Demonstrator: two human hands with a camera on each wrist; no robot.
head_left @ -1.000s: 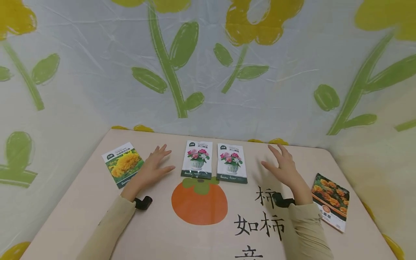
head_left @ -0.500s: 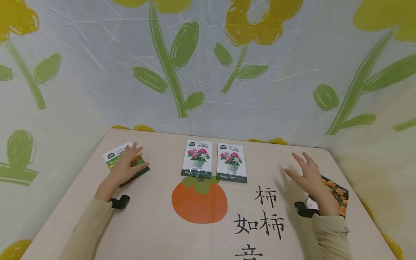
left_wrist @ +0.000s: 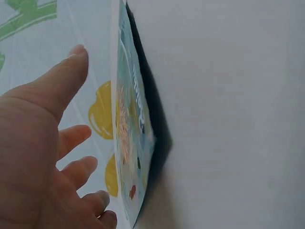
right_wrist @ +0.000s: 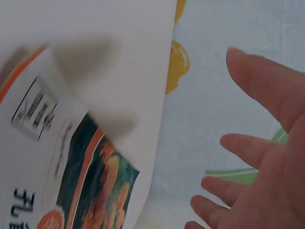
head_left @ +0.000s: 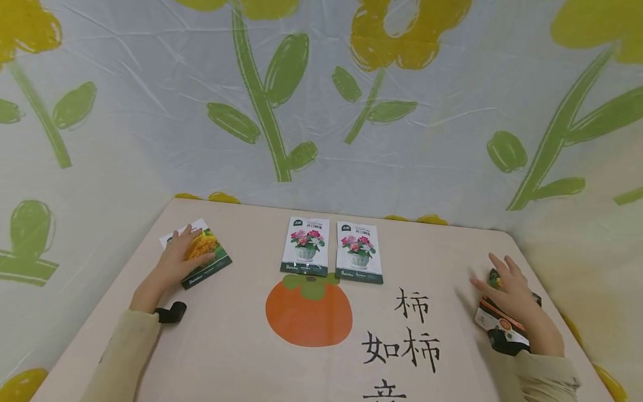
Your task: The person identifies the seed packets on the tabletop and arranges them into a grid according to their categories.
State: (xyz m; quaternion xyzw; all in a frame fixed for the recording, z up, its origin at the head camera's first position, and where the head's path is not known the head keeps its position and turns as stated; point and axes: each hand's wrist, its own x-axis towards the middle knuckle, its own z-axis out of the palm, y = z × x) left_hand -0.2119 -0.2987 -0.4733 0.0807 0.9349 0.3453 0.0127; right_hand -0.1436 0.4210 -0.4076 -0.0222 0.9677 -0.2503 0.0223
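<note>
My left hand (head_left: 172, 261), fingers spread, hovers over the left part of a seed packet with yellow flowers (head_left: 205, 245). In the left wrist view a gap shows between the thumb and that packet (left_wrist: 131, 129), which lies on the table. Over at the right, my right hand (head_left: 513, 290) hangs above a seed packet with orange flowers (head_left: 489, 317) and hides much of it. The right wrist view shows this packet (right_wrist: 90, 181) apart from the loosely extended fingers (right_wrist: 240, 148). Neither hand holds anything.
Two matching seed packets with pink flowers, a left one (head_left: 305, 245) and a right one (head_left: 359, 252), lie side by side at the table's back middle. A printed persimmon (head_left: 308, 312) and black characters mark the tabletop (head_left: 241, 335). A flowered cloth (head_left: 427, 151) hangs behind.
Both hands have moved outward from near the two middle packets: the left hand leftward over the yellow-flower packet, the right hand rightward and nearer over the orange-flower packet. The middle packets have not moved.
</note>
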